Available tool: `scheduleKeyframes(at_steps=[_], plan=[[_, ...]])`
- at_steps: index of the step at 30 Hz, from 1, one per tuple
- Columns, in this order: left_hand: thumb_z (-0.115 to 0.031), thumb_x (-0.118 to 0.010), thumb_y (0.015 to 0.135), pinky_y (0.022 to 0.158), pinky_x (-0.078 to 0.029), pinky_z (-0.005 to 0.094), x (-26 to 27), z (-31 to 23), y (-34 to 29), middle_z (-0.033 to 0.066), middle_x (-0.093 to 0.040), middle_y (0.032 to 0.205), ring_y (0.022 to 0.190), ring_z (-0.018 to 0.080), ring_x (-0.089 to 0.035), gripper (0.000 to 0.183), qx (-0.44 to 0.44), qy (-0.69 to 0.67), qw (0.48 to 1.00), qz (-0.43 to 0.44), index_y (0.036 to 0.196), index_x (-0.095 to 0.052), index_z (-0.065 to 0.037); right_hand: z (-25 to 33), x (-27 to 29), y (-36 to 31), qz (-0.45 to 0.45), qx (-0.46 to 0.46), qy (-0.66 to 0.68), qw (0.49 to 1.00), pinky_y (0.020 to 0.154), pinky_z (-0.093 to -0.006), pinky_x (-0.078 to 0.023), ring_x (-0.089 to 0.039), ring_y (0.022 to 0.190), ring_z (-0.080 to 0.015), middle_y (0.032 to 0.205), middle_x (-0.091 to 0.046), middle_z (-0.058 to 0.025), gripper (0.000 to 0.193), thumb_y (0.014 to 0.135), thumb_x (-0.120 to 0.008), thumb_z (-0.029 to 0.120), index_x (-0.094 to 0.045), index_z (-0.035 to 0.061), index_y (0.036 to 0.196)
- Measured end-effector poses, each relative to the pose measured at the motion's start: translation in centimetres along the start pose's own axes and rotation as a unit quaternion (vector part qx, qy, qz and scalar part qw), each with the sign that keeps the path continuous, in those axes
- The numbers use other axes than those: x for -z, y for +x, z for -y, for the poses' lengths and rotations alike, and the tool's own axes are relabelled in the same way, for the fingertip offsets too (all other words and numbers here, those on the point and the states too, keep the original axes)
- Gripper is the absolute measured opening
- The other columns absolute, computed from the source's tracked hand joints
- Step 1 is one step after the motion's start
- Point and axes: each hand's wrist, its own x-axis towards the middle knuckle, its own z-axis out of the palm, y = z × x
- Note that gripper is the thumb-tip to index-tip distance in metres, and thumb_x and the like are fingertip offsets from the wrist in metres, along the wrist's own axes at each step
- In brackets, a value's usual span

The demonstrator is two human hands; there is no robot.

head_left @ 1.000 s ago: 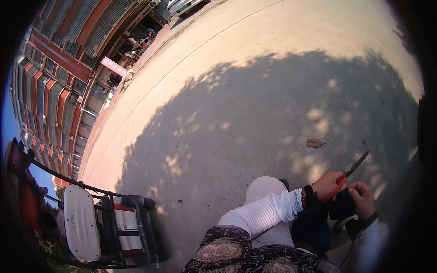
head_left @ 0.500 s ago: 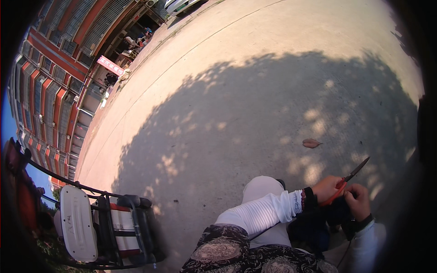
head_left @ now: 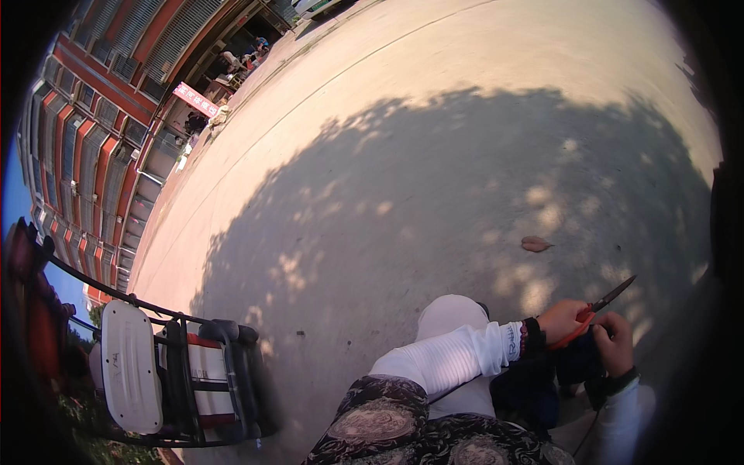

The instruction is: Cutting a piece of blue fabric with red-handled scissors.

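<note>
Scissors (head_left: 614, 294) with orange-red handles are in my left hand (head_left: 561, 321), fingers wrapped round the handles. The blades point up and to the right and look closed together. Just to the right, my right hand (head_left: 615, 344) is closed, thumb and fingers pinched together below the blades. What it pinches is too small to make out. Dark navy cloth (head_left: 535, 391) hangs between and below both hands, touching or very near the right fingers. White sleeves (head_left: 446, 358) cover my forearms, with dark bands at the wrists.
Patterned dark cloth (head_left: 380, 422) covers my lap. At left stands a metal-framed vehicle with a white panel (head_left: 132, 368) and a red-and-white seat (head_left: 208, 380). A dry leaf (head_left: 536, 244) lies on the shaded concrete. Beyond are a red-and-grey building (head_left: 116, 101) and a parked car (head_left: 314, 8).
The view has shifted slightly. Both hands stay close together at the lower right; the scissors remain in my left hand, and their blades tilt a little lower.
</note>
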Motion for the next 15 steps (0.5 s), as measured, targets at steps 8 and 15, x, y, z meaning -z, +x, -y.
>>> scheduleKeyframes(at_steps=[8,15], plan=[[-0.011,-0.060,0.085,0.047,-0.047,0.0269,0.8,-1.0,-1.0,0.0059,-0.060,0.067,0.051,0.0134,-0.060,0.013,0.020,-0.025,0.999,-0.009,0.092,-0.057,-0.001,0.4,-0.3,0.2,-0.012,0.018,-0.001,1.000,0.063,-0.0287,-0.042,-0.055,0.067,-0.0162,0.069,-0.056,-0.0082,0.007,0.077,-0.059,0.005,-0.058,-0.0018,0.078],[-0.011,-0.055,0.085,0.049,-0.047,0.0251,0.8,-0.4,-1.4,0.0034,-0.058,0.067,0.051,0.0122,-0.059,0.011,0.008,-0.084,0.996,-0.005,0.092,-0.054,-0.003,0.7,0.3,0.0,0.011,-0.026,0.044,0.999,0.064,-0.0249,-0.041,-0.051,0.071,-0.0085,0.074,-0.056,-0.0011,0.006,0.082,-0.058,0.006,-0.057,-0.0003,0.080]])
